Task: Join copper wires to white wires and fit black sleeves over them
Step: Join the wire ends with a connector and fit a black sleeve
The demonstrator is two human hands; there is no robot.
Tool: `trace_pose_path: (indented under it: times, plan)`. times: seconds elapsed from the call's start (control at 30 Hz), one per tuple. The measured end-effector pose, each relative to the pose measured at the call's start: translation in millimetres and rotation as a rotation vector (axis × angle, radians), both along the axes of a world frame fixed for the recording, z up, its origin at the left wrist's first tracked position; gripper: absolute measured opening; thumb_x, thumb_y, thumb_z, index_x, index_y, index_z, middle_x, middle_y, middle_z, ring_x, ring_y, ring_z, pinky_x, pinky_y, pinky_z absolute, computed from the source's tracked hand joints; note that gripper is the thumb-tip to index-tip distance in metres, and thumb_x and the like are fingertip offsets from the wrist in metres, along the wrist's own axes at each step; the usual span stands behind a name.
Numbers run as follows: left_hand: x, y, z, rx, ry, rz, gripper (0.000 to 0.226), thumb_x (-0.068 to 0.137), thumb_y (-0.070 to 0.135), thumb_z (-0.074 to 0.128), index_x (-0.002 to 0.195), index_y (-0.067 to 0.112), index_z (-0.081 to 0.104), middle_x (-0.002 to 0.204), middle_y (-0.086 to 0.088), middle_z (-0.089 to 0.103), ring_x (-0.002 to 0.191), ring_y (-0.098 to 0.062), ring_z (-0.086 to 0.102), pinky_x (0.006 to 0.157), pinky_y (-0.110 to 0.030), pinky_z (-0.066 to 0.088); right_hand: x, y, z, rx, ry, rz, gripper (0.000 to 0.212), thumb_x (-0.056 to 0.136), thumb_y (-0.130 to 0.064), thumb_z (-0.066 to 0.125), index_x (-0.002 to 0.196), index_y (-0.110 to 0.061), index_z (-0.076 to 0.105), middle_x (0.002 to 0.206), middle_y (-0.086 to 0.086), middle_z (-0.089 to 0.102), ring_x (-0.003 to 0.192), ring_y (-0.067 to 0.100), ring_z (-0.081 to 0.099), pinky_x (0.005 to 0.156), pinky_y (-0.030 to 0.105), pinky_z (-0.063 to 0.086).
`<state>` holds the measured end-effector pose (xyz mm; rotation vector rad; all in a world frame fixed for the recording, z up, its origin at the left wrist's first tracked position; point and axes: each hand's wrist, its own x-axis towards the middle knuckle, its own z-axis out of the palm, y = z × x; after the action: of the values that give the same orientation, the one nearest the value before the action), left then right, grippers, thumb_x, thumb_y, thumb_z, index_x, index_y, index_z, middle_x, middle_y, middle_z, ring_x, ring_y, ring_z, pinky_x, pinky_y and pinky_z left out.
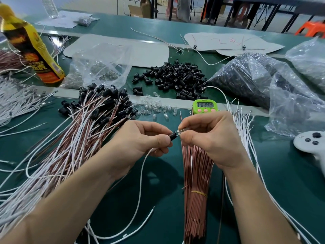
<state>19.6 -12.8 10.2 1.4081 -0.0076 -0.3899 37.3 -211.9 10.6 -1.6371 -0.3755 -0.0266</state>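
My left hand (pixel 140 138) pinches a black sleeve (pixel 173 135) with a white wire (pixel 140 184) trailing down from it. My right hand (pixel 207 136) pinches a small clear bulb (pixel 181 132) at the sleeve's open end. Below my right hand lies a bundle of copper wires (pixel 195 191) tied with a yellow band. Loose white wires (pixel 246 131) fan out to the right. A pile of loose black sleeves (pixel 177 76) sits beyond the rail. Finished copper and white wire pairs with black sleeves (pixel 84 124) lie heaped at the left.
A green timer (pixel 204 106) stands just behind my hands, with small clear bulbs (pixel 154 108) scattered beside it. A yellow bottle (pixel 29 43) stands at far left. Plastic bags (pixel 255 80) of black parts lie at right, a white game controller (pixel 311 143) at the right edge.
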Motion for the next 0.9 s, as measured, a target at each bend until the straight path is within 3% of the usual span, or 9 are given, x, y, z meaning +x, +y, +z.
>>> trace_pose_path:
  times: [0.33, 0.43, 0.53, 0.6, 0.73, 0.9]
  plan:
    - [-1.0, -5.8, -6.5, -0.102, 0.008, 0.011, 0.012, 0.069, 0.019, 0.077, 0.080, 0.016, 0.078, 0.075, -0.010, 0.073, 0.054, -0.008, 0.054, 0.052, -0.014, 0.044, -0.6, -0.7, 1.8, -0.044, -0.019, 0.007, 0.020, 0.070, 0.004, 0.076, 0.075, -0.015, 0.081, 0.061, 0.005, 0.073, 0.052, 0.017, 0.069, 0.054, 0.023, 0.054]
    - [-0.8, -5.1, -5.9, -0.102, 0.016, 0.031, 0.021, 0.066, 0.021, 0.078, 0.085, 0.013, 0.075, 0.072, -0.011, 0.071, 0.047, -0.008, 0.044, 0.046, -0.013, 0.037, -0.7, 0.9, 0.7, -0.073, -0.015, -0.019, 0.023, 0.071, 0.001, 0.079, 0.077, -0.020, 0.082, 0.063, 0.005, 0.075, 0.054, 0.019, 0.072, 0.055, 0.024, 0.056]
    - [1.9, -1.2, -2.3, -0.075, 0.012, 0.029, 0.019, 0.061, 0.022, 0.080, 0.079, 0.022, 0.079, 0.069, -0.013, 0.069, 0.040, -0.007, 0.032, 0.039, -0.012, 0.027, -0.6, 2.2, -0.7, -0.078, 0.014, 0.007, 0.028, 0.075, 0.008, 0.081, 0.082, -0.019, 0.082, 0.064, 0.007, 0.075, 0.055, 0.019, 0.072, 0.056, 0.025, 0.057]
    - [4.1, 1.5, -1.3, -0.052, -0.003, 0.046, 0.026, 0.055, 0.025, 0.083, 0.081, 0.026, 0.080, 0.068, -0.014, 0.069, 0.038, -0.007, 0.029, 0.038, -0.012, 0.025, 0.0, 3.9, -1.5, -0.043, 0.045, 0.021, 0.030, 0.076, 0.014, 0.080, 0.083, -0.016, 0.083, 0.064, 0.009, 0.075, 0.056, 0.019, 0.071, 0.057, 0.024, 0.057]
    - [4.9, 2.0, -3.9, -0.029, -0.007, 0.076, 0.042, 0.053, 0.026, 0.084, 0.093, 0.017, 0.075, 0.068, -0.014, 0.070, 0.039, -0.007, 0.028, 0.038, -0.013, 0.024, -1.9, 4.4, 0.6, 0.034, 0.131, 0.096, 0.027, 0.076, 0.012, 0.077, 0.086, -0.013, 0.083, 0.070, 0.011, 0.077, 0.061, 0.017, 0.073, 0.059, 0.022, 0.057]
    - [3.0, -0.5, -3.1, 0.067, -0.045, 0.009, 0.026, 0.064, 0.035, 0.079, 0.081, 0.015, 0.077, 0.068, -0.007, 0.071, 0.042, -0.004, 0.036, 0.041, -0.011, 0.030, -2.1, -6.4, 2.0, 0.225, 0.374, 0.205, 0.016, 0.082, -0.009, 0.071, 0.091, -0.013, 0.085, 0.081, 0.014, 0.078, 0.071, 0.020, 0.077, 0.061, 0.023, 0.060]
